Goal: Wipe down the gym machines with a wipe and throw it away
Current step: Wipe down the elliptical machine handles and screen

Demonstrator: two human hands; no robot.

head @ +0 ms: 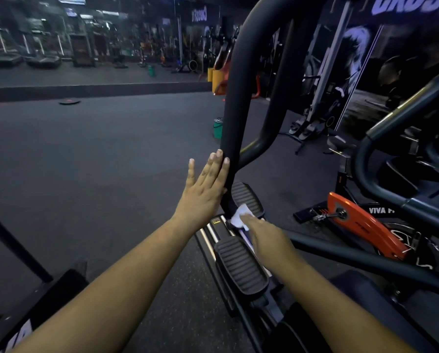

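A thick black curved handlebar (235, 98) of an elliptical machine rises in front of me. My left hand (204, 189) rests flat against its left side, fingers straight and pointing up. Lower down, my right hand (261, 233) presses a white wipe (240, 216) against the base of the same bar, just above the ribbed black foot pedals (241, 266). The fingers of my right hand are mostly hidden behind the wipe and the back of the hand.
An orange and black exercise bike (363, 222) stands close on the right. A green bucket (217, 128) sits on the dark rubber floor behind the bar. A black pole (12, 240) slants at the lower left. Treadmills and a mirror line the far wall.
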